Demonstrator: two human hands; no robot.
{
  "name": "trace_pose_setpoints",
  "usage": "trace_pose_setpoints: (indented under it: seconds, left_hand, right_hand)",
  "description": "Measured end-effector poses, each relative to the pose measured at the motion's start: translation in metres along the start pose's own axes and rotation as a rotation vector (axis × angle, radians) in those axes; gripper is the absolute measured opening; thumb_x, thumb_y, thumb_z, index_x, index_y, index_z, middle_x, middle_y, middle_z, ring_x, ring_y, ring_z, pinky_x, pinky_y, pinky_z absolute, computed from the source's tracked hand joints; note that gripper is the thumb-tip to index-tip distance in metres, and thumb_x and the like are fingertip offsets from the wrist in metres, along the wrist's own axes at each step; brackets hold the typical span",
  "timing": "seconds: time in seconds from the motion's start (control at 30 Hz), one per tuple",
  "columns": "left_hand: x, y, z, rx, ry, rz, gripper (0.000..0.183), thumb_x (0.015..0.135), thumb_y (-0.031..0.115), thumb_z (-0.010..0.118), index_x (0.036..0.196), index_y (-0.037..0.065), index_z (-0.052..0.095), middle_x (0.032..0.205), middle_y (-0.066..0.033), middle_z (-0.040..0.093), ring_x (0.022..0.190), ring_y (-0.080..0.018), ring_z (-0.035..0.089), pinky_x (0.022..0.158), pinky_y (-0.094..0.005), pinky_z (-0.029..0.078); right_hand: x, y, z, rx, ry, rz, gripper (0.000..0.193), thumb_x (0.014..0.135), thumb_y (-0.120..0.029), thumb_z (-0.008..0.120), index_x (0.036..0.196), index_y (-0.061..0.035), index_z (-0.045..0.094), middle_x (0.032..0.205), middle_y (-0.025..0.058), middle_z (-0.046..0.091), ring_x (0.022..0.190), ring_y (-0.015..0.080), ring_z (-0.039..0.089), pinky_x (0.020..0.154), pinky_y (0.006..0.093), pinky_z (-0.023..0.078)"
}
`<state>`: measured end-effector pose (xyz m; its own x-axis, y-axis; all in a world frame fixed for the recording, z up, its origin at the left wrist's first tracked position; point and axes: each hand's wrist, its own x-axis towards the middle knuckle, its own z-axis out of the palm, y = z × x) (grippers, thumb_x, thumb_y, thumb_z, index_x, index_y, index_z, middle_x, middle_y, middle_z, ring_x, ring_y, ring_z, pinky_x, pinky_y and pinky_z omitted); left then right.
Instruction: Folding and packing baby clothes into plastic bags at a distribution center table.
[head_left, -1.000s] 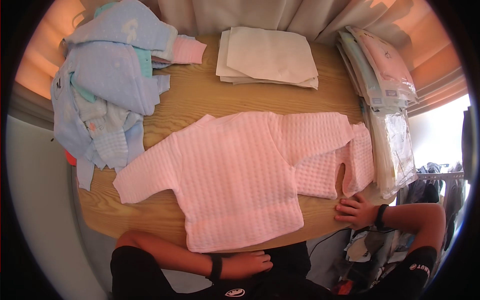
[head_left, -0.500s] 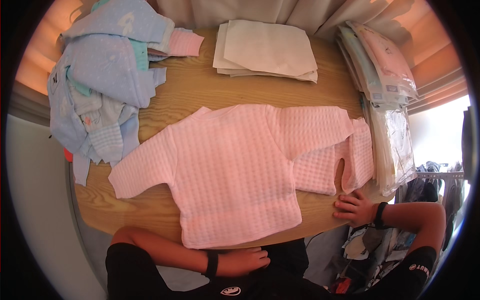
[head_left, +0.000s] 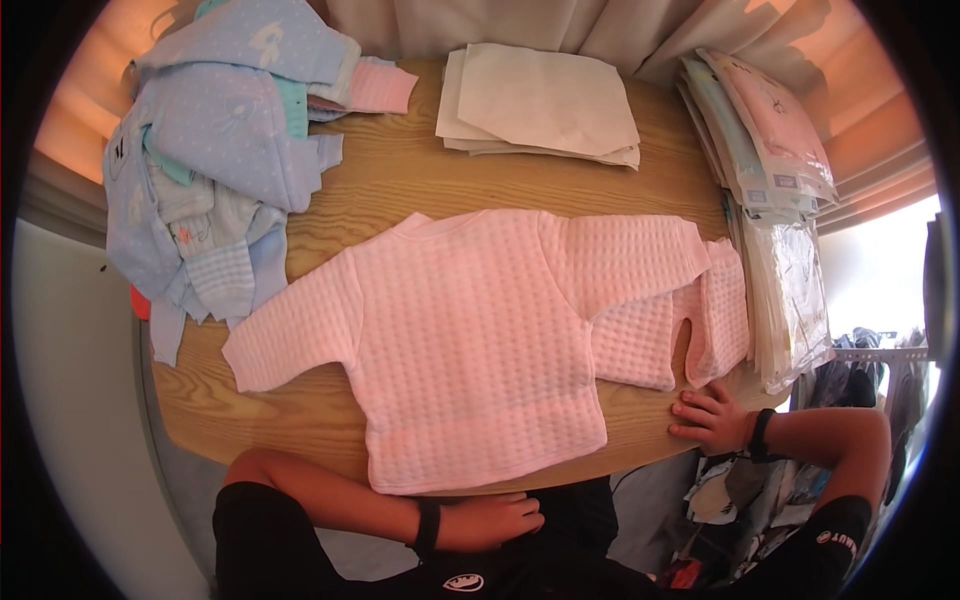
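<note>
A pink quilted baby top [head_left: 470, 340] lies spread out on the wooden table, its sleeves stretched to both sides and its hem at the near edge. Partly beneath its right sleeve are matching pink quilted pants [head_left: 640, 345], folded over at the right. My right hand [head_left: 712, 418] rests on the table edge just below the pants, fingers apart, holding nothing. Below the near edge, in front of my body, my left hand [head_left: 492, 521] rests with its fingers curled together; nothing shows in it. A black band circles each wrist.
A heap of light blue and grey baby clothes [head_left: 220, 150] covers the table's left side. White paper sheets [head_left: 545, 100] are stacked at the back. Clear-bagged garments [head_left: 785, 290] pile up along the right edge. Beige curtains [head_left: 560, 25] hang behind the table.
The whole view shifts slightly, with the table and clothes appearing a little further right. Both hands keep their places, and the garments stay as they were.
</note>
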<state>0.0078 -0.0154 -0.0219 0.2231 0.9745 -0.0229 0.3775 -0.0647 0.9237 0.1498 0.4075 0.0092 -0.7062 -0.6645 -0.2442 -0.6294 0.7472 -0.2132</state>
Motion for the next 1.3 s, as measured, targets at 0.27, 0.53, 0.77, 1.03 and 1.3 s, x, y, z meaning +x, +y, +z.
trace_pose_setpoints:
  seconds: [0.27,0.53,0.77,1.03,1.3]
  left_hand:
    - [-0.0006,-0.0021,0.0044,0.055,0.03,0.014,0.029,0.071,-0.004,0.059,0.097,0.006,0.051,0.093,-0.0073,0.05,0.085,-0.0251,0.052,0.075,-0.0366,0.046]
    - [0.0,0.0002,0.0002,0.038,0.008,0.001,0.03,0.07,-0.004,0.058,0.097,0.007,0.052,0.093,-0.007,0.05,0.086,-0.0252,0.052,0.075,-0.0363,0.046]
    - [-0.0001,-0.0007,0.0006,0.026,-0.004,-0.002,0.031,0.07,-0.006,0.058,0.098,0.006,0.052,0.093,-0.0074,0.05,0.086,-0.026,0.052,0.076,-0.0372,0.046]
    - [-0.0006,-0.0008,0.0,0.026,-0.017,-0.001,0.032,0.07,-0.006,0.058,0.098,0.007,0.051,0.094,-0.0073,0.05,0.086,-0.0259,0.052,0.076,-0.0371,0.046]
    - [-0.0015,-0.0014,0.0022,-0.021,-0.114,0.007,0.03,0.073,-0.001,0.059,0.1,0.009,0.052,0.096,-0.0055,0.051,0.09,-0.0243,0.054,0.076,-0.0367,0.045]
  right_hand:
    - [0.0028,-0.002,-0.0018,-0.025,0.016,0.001,0.078,0.06,-0.023,0.066,0.136,-0.0219,0.046,0.148,0.0062,0.036,0.135,0.0265,0.035,0.102,0.0558,0.03]
    - [0.0065,-0.0004,-0.0066,-0.046,0.034,0.012,0.075,0.058,-0.02,0.067,0.131,-0.0226,0.052,0.144,0.0051,0.042,0.132,0.0256,0.041,0.099,0.0542,0.034]
    - [0.0072,-0.0013,-0.0084,-0.054,0.033,0.01,0.07,0.061,-0.021,0.066,0.13,-0.0221,0.052,0.143,0.0045,0.044,0.13,0.0235,0.043,0.094,0.0536,0.036]
    - [0.0099,-0.0017,-0.0079,-0.026,0.082,-0.002,0.063,0.069,-0.022,0.06,0.131,-0.0186,0.052,0.144,0.0073,0.043,0.132,0.0261,0.041,0.099,0.0543,0.031]
    - [0.0104,-0.0024,-0.0069,0.007,0.135,-0.015,0.056,0.078,-0.023,0.053,0.133,-0.0146,0.051,0.145,0.0105,0.042,0.135,0.0291,0.038,0.104,0.055,0.025]
